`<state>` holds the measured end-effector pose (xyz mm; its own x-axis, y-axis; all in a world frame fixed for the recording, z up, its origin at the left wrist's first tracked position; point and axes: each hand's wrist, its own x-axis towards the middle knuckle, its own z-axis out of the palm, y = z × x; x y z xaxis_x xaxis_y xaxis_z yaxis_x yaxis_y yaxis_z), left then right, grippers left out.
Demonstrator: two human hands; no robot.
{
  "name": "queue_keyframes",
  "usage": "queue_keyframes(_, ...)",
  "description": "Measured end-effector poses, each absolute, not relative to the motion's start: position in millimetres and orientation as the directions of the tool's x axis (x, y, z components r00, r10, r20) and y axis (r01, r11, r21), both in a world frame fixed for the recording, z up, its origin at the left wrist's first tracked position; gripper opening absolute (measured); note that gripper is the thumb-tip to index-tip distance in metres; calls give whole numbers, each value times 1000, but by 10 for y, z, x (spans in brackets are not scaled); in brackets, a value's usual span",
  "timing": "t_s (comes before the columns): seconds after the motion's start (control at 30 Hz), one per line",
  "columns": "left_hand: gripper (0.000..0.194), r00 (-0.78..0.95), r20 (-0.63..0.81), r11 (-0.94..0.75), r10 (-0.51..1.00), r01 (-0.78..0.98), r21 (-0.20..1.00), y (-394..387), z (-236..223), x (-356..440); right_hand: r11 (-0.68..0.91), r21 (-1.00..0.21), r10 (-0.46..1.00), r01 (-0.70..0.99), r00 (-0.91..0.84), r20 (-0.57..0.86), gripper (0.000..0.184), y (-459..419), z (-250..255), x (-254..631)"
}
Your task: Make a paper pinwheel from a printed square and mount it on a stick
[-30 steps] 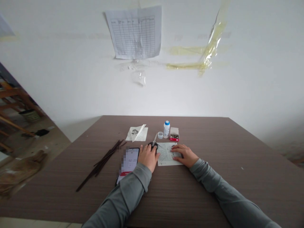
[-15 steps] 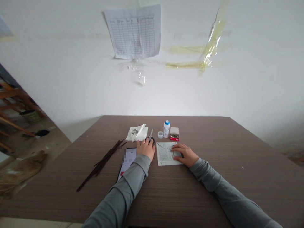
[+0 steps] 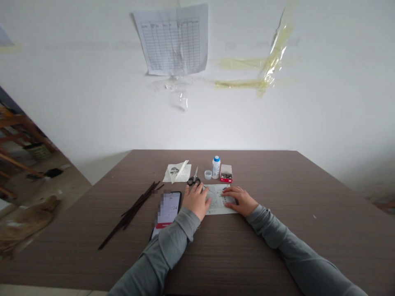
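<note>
A printed sheet of paper (image 3: 216,201) lies flat on the brown table. Spread over its right edge are the fingers of my right hand (image 3: 242,200), resting on the paper. At the sheet's left edge is my left hand (image 3: 197,201), palm down with fingers apart, its fingertips reaching the paper's border. Just beyond the left fingertips lie black-handled scissors (image 3: 194,177), blades pointing away. A phone (image 3: 168,209) with a lit screen sits left of my left wrist, its lower part behind the sleeve.
Behind the sheet stand a small clear cup (image 3: 207,175), a white bottle with a blue cap (image 3: 216,167) and a red box of small metal pieces (image 3: 226,174). Folded papers (image 3: 177,172) lie left of the scissors. Dark thin sticks (image 3: 132,211) lie farther left. A wall (image 3: 247,127) borders the table's back.
My left hand has moved right, off the scissors' handles, to the sheet's left edge. More of the phone and scissors now shows. My right hand has stayed put on the paper.
</note>
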<state>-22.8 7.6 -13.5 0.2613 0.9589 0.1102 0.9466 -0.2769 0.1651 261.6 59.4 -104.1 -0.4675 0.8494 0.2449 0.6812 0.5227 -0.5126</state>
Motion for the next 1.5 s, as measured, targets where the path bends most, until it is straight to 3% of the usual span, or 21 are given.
queue_keyframes(0.17,51,340,93,-351,936,916,192,-98,-192,-163,479,-491,877,727,-421,233,38,582,-1080,2531)
queue_keyframes(0.6,56,333,66,-339,941,918,204,-130,-259,-208,528,-467,849,710,-434,301,33,615,-1155,2539)
queue_keyframes(1.13,54,307,62,-313,950,928,200,-117,-268,-253,485,-423,873,765,-395,286,34,693,-1206,2689)
queue_keyframes(1.37,56,320,58,-325,946,926,194,-88,-292,-297,540,-382,808,750,-335,485,41,869,-798,2694)
queue_keyframes(1.5,56,311,53,-316,949,930,190,-81,-323,-314,501,-310,815,808,-321,483,50,1061,-527,2576)
